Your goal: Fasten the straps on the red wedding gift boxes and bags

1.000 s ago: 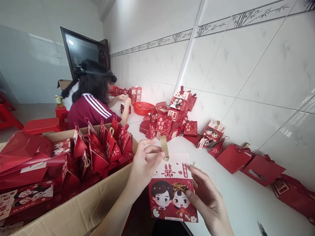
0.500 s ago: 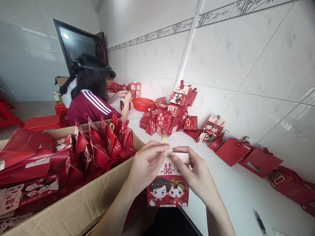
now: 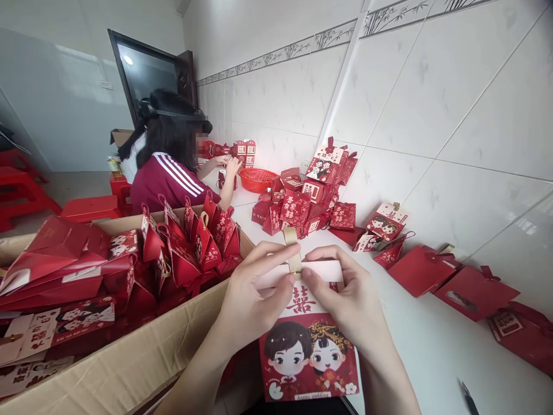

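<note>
Both forearms reach up from below. The left hand (image 3: 253, 297) and right hand (image 3: 352, 300) meet side by side, thumbs and forefingers pinched, their fingertips nearly touching.

The gift box (image 3: 307, 357) at lower centre is red below with a cartoon couple and white above with a red character. Its ribbon (image 3: 290, 236) is gold. The tabletop (image 3: 432, 346) is white. At lower left, a brown carton (image 3: 142, 363) holds red bags (image 3: 194, 248).
</note>
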A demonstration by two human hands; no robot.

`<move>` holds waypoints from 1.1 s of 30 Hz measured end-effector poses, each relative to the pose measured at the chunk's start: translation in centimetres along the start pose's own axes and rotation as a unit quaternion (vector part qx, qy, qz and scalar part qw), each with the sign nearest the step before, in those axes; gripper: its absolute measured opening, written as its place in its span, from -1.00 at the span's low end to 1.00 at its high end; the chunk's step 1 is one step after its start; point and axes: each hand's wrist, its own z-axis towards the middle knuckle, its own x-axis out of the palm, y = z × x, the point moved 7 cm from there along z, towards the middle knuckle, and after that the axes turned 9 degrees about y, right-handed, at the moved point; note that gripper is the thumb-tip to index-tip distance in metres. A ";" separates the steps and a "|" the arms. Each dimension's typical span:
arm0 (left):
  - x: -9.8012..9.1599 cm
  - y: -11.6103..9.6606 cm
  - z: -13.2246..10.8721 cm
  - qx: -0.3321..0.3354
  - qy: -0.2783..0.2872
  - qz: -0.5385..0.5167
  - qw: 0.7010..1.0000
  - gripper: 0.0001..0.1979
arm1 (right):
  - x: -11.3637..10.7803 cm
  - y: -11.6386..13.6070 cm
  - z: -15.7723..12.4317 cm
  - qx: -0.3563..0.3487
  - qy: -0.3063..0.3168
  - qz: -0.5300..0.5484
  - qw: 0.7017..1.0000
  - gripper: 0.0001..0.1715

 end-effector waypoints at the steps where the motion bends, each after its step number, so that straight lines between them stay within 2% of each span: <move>1: 0.1 -0.1 0.0 0.002 0.004 0.003 1.000 -0.60 | 0.1 0.1 0.0 0.006 0.003 0.002 1.000 -0.79; 7: 0.5 -0.4 0.1 -0.003 0.009 0.002 1.000 -0.65 | -0.3 0.8 -0.8 0.023 -0.036 -0.012 0.999 -0.82; 12: 1.4 -0.7 0.3 0.005 0.020 0.008 1.000 -0.63 | -1.5 0.8 -1.5 0.009 -0.071 -0.039 0.997 -0.81; 19: 2.0 -1.0 0.4 0.008 0.028 -0.023 0.999 -0.64 | -2.1 0.9 -1.9 -0.036 -0.062 -0.053 0.996 -0.79; 27: 1.8 -2.2 0.2 0.034 0.034 0.010 0.999 -0.66 | -1.7 0.7 -2.5 -0.025 -0.053 0.015 0.998 -0.78; 29: 1.8 -2.2 0.1 0.025 0.035 0.026 0.999 -0.66 | -2.3 0.9 -2.4 -0.048 -0.063 0.031 0.996 -0.79; 33: 1.4 -1.9 -0.1 -0.001 0.017 0.047 0.999 -0.68 | -5.5 0.7 -2.7 -0.123 -0.159 0.067 0.977 -0.79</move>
